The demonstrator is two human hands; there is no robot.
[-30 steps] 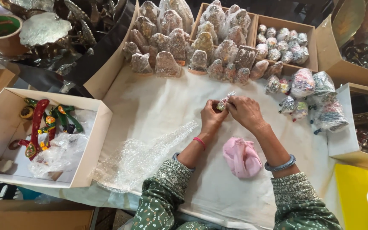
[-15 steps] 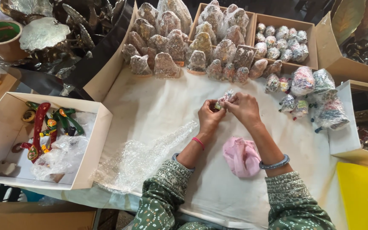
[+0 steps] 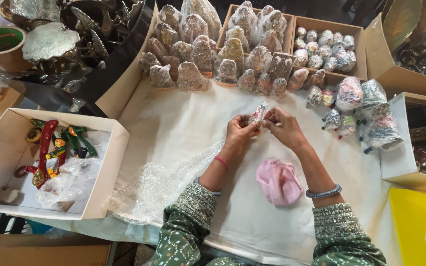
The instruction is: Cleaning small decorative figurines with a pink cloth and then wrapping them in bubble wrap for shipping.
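1. Head view shows my left hand (image 3: 240, 132) and right hand (image 3: 284, 129) meeting above the white cloth-covered table (image 3: 173, 123), fingers pinched shut from both sides on one small figurine wrapped in clear bubble film (image 3: 259, 113). It sits between my fingertips, clear of the cloth.
2. I judge this piece nearly wrapped: film covers all I can see of it, and my fingers seem to be working its loose edges. Whether it is sealed I cannot tell.
3. Just below my right wrist lies a crumpled pink cloth bundle (image 3: 278, 180).
4. Below and left of my grip, a loose sheet of clear bubble film (image 3: 161, 184) spreads over the cloth, so wrapping stock is left.
5. Beyond my grip stand rows of film-wrapped figurines (image 3: 208, 54), with brown cardboard boxes of small wrapped balls (image 3: 326, 47); to its right sit more wrapped painted pieces (image 3: 366, 111). These look done.
6. Far left of my grip, an open white cardboard box (image 3: 112, 162) holds bare painted red and green wooden pieces (image 3: 55, 148), seemingly left to wrap.
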